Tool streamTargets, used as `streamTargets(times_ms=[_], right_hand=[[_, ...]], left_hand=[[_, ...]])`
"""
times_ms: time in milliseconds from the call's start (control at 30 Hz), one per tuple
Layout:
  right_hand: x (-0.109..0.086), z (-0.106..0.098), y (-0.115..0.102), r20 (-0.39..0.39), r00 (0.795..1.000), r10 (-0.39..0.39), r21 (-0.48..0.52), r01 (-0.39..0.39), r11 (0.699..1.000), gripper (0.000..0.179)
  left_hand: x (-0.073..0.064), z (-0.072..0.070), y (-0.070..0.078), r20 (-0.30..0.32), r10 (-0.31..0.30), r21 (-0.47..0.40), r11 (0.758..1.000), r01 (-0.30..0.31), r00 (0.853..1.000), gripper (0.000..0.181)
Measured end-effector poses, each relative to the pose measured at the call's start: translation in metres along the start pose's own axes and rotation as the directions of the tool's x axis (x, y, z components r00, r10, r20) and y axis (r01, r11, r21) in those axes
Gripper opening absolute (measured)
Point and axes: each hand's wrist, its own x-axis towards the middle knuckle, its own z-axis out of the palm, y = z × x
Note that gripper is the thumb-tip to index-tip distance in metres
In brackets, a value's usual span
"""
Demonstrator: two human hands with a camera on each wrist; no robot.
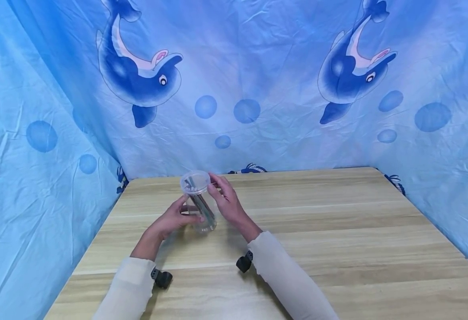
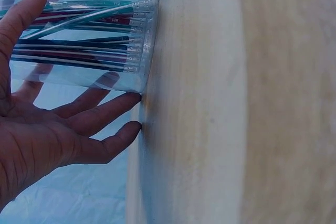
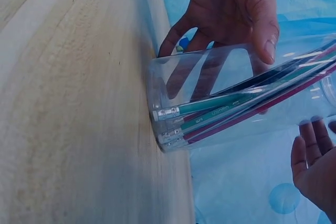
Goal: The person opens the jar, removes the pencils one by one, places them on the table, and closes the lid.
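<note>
A clear plastic jar (image 1: 211, 227) stands slightly tilted near the table's far left, its base right at the tabletop. Inside it, several pencils (image 3: 226, 109) lean together, green, dark and red, eraser ends down. A translucent round lid (image 1: 195, 181) covers the top. My left hand (image 1: 175, 218) holds the jar's lower body from the left, thumb on the near side and fingers spread around behind. From the right, my right hand (image 1: 229, 202) grips the lid's edge between thumb and fingers; in the right wrist view its fingertips (image 3: 310, 142) appear beside the jar's upper end.
The wooden table (image 1: 318, 231) stretches to the right and toward me. Blue cloth (image 1: 258, 58) printed with dolphins and bubbles hangs behind the table and along both sides. A small black camera (image 1: 163, 280) sits on the left wrist, and another camera (image 1: 243, 262) on the right.
</note>
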Motion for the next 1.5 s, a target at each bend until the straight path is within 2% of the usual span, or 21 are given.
streamTargets(times_ms=[133, 433, 567, 800, 933, 1000, 1233, 1500], right_hand=[[-0.0007, 0.0033, -0.0003, -0.027, 1.000, -0.015, -0.008, 0.015, 1.000, 0.077], [-0.0005, 0.0068, 0.0010, -0.052, 0.996, -0.074, -0.094, 0.069, 0.993, 0.058], [0.0003, 0.0063, 0.0018, -0.036, 0.995, -0.091, -0.094, 0.087, 0.992, 0.053], [0.0006, 0.0017, 0.0000, 0.063, 0.998, -0.008, -0.074, 0.013, 0.997, 0.053], [0.0035, -0.0013, 0.0001, 0.095, 0.995, -0.014, -0.041, 0.018, 0.999, 0.050], [0.0046, -0.0023, 0.0001, 0.097, 0.995, -0.017, -0.037, 0.020, 0.999, 0.051], [0.0056, -0.0020, -0.0009, 0.074, 0.996, 0.051, -0.073, -0.046, 0.996, 0.066], [0.0067, -0.0002, 0.0018, 0.045, 0.999, 0.006, -0.054, -0.003, 0.999, 0.067]], left_hand=[[0.0002, 0.0004, 0.0004, 0.000, -0.006, -0.009, 1.000, 0.006, 1.000, 0.100], [-0.0001, 0.0012, 0.0012, 0.000, -0.017, -0.004, 1.000, 0.017, 1.000, 0.098], [-0.0005, 0.0009, 0.0015, -0.005, -0.015, -0.005, 1.000, 0.015, 1.000, 0.100], [0.0011, 0.0006, -0.0006, -0.009, -0.014, -0.003, 1.000, 0.014, 1.000, 0.101], [0.0022, 0.0010, -0.0001, -0.005, -0.012, -0.001, 1.000, 0.012, 1.000, 0.102], [0.0023, 0.0013, 0.0005, -0.009, -0.020, -0.004, 1.000, 0.020, 1.000, 0.102], [0.0028, 0.0009, 0.0022, -0.001, -0.021, -0.007, 1.000, 0.021, 1.000, 0.097], [0.0010, 0.0001, 0.0023, 0.002, -0.023, 0.000, 1.000, 0.023, 1.000, 0.097]])
